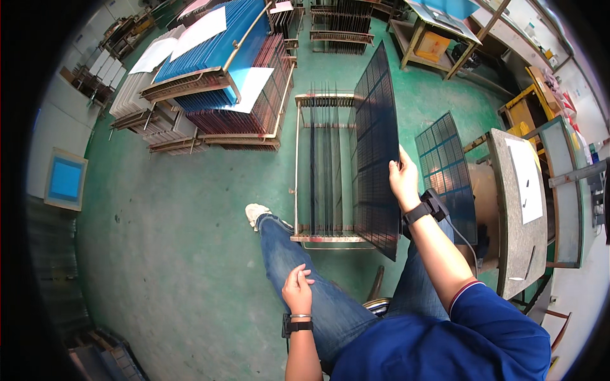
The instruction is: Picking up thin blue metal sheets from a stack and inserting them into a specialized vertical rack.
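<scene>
Down at lower centre, the left hand (297, 291) hangs with fingers loosely curled above the denim-clad left leg (283, 247). Just right of centre, here's the right hand (405, 179), thumb and fingers pinching the right-hand edge of a thin dark panel (376, 152)! That panel stands on edge, long axis running up and down the frame, one narrow corner pointing to the top, another down towards the person's knees, its gridded face turned to the left. It overlaps the right side of a metal rack (330, 239) at centre, where more thin panels (327, 159) stand upright in a row. Over to the right, a second gridded panel (445, 159) leans near a grey-topped table (518, 254); on that lies a white sheet (526, 181) with small dark marks, perhaps writing, too tiny to read from here. Look farther, upper left: blue sheets (248, 32) packed tight in a rack, pale papers (200, 32) lying across them, and at top centre one more loaded rack (343, 39) on the green floor (190, 216)
</scene>
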Demonstrator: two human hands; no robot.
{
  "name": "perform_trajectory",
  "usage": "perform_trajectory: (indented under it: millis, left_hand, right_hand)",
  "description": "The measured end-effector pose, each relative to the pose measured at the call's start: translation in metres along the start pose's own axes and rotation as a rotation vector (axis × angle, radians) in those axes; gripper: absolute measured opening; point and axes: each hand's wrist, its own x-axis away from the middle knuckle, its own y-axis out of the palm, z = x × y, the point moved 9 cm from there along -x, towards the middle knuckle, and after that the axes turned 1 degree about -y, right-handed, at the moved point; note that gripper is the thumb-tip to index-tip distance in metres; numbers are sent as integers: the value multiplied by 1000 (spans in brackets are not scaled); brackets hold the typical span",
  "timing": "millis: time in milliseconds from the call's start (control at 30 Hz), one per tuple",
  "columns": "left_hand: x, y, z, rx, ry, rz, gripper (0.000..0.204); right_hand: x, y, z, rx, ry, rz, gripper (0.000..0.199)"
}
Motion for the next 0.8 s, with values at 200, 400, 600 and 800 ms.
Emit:
perform_trajectory:
  millis: [200,400,600,800]
  left_hand:
    - [-2,0,6,-35,26,16,19]
    - [-3,1,12,-86,24,31,19]
    - [-4,-4,13,-84,14,72,19]
    - [-5,-4,18,-108,47,45,18]
  right_hand:
    - [-41,20,38,129,-24,-10,45]
    - [-31,79,63,221,-40,-40,47]
    - [25,106,81,327,-172,-109,45]
    - [67,169,149,427,327,-469,56]
